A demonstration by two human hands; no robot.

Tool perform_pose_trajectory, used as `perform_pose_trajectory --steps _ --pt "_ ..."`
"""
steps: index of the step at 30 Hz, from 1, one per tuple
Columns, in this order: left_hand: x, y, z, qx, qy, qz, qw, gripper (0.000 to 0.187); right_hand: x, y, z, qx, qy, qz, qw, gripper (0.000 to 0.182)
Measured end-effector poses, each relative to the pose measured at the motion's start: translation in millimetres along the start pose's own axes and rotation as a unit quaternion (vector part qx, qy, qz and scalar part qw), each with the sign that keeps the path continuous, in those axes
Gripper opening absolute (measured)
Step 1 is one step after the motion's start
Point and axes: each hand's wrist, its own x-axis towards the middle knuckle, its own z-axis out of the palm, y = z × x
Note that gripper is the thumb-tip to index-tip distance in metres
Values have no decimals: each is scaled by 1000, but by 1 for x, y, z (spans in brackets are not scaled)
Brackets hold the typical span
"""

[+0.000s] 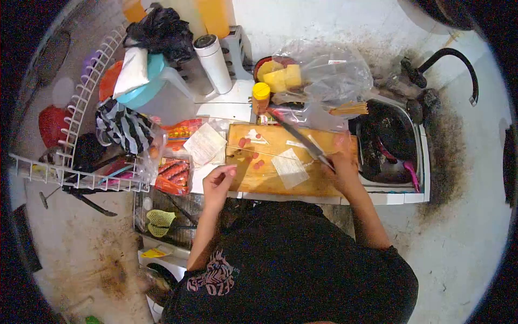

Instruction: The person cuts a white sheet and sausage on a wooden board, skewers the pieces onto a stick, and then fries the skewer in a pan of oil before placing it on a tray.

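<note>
My right hand (343,170) is wrapped round the handle of a long knife (302,139), whose blade points up and left over the wooden board (324,186). At the board's left edge is my left hand (218,183), fingers pressed together; whatever they hold, if anything, is too small to name. Small reddish slices (258,164) lie on the board beside a thin stick (243,148). A translucent wrapper (290,168) rests near the board's middle. Left of the board, a pale paper (205,144) lies above a red packet of sausages (173,175).
Behind the board stand a yellow-lidded jar (261,93) and a white bottle (213,63). Several skewers (349,108) lie by a clear plastic bag (329,70). The sink (396,140) is on the right, a white wire rack (75,116) on the left.
</note>
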Motion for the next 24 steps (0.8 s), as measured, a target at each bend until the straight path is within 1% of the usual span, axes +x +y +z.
perform_pose_trajectory --steps 1,3,5,8,9,12,15,16,18,19,22,24 --pt "1 3 6 7 -9 2 1000 16 -3 -8 2 27 19 -10 999 27" --pt "4 5 16 34 -18 38 999 15 -18 -27 11 80 59 -30 995 28" --pt "5 10 31 61 -25 67 996 14 -26 -39 18 63 68 -46 995 30" --pt "9 16 56 77 -73 109 988 13 -22 -33 38 69 89 -76 991 30" --pt "14 7 64 50 -94 113 988 13 -18 -34 40 75 98 -88 988 29" --pt "15 -2 80 78 -138 79 984 13 -15 -37 29 53 83 -75 992 27" --pt "19 -5 88 72 -178 47 980 14 4 -20 11 154 56 -44 986 24" --pt "21 -3 90 71 -188 38 979 14 12 -12 10 143 71 -23 987 25" --pt "25 -11 92 40 -184 24 982 15 31 4 17 118 101 16 988 27" --pt "26 -13 93 24 -181 17 983 15 42 11 24 121 133 -13 984 29" --pt "32 -9 95 36 -155 4 987 15 66 11 36 94 193 -36 976 24" --pt "34 2 97 42 -135 11 990 16 71 12 36 109 168 -21 979 23"
